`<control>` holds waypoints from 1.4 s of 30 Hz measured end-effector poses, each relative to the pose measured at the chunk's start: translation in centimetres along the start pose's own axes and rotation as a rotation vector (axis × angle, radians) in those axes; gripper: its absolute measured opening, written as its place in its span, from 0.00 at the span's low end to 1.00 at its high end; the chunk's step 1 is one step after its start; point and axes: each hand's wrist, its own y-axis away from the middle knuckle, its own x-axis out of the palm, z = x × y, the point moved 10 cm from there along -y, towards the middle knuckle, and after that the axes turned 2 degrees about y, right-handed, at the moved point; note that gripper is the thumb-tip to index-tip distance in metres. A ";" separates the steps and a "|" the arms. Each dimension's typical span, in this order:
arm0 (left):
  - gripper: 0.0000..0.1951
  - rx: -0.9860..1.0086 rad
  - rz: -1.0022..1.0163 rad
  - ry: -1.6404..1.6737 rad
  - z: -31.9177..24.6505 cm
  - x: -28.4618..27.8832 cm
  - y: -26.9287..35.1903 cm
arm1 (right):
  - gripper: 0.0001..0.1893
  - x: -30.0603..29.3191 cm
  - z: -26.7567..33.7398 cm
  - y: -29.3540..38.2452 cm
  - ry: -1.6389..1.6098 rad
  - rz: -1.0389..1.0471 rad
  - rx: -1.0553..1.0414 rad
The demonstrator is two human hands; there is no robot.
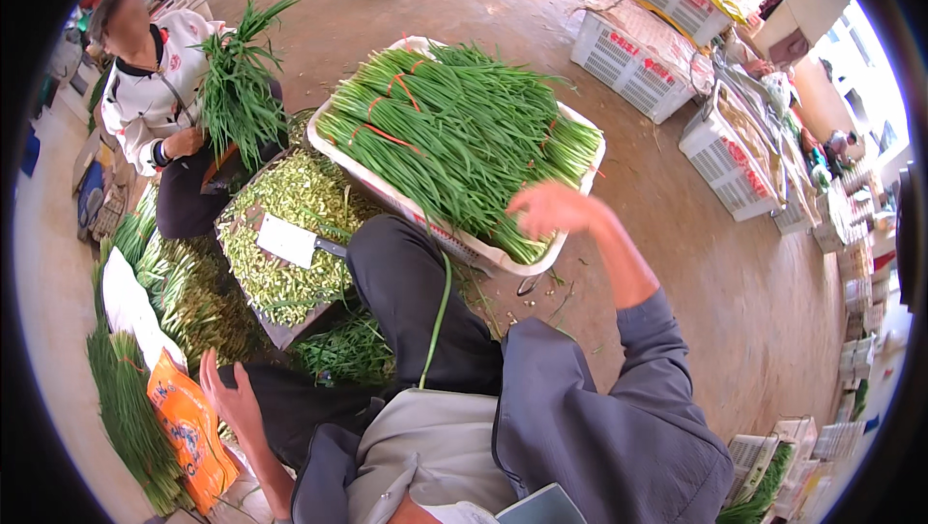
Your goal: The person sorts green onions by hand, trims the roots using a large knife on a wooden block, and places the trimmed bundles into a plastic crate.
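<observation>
My right hand (554, 211), blurred and with bent fingers, is over the near right corner of a white plastic crate (464, 257). Tied bundles of garlic chives (464, 118), bound with red bands, fill that crate. Whether the fingers touch the stalks cannot be told. Low on the left, my left hand (230, 399) is raised with its fingers apart and holds nothing. An orange printed bag (190, 437) lies beside it. A cleaver (286, 240) rests on a low board heaped with cut stalk ends (290, 183), its handle towards my knee. One long green leaf (441, 314) hangs across my trousers.
Across the board sits a person (163, 74) with a bunch of greens (243, 89). Loose stalks (181, 292) and a tied bundle (130, 408) lie at the left. Covered white crates (634, 63) stand on the floor at the right. Cut greens (348, 350) lie below the board.
</observation>
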 end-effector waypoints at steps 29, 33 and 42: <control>0.23 0.016 0.367 0.344 -10.6 19.8 -8.3 | 0.00 -13.5 -5.4 -8.5 -0.641 -0.794 -0.294; 0.23 0.002 0.421 0.314 -10.6 19.0 -6.3 | 0.08 -13.8 -0.6 -12.6 0.085 -0.664 -0.212; 0.22 -0.079 0.408 0.340 -6.8 17.6 -2.2 | 0.11 -12.8 -0.8 -17.4 0.469 -0.660 -0.278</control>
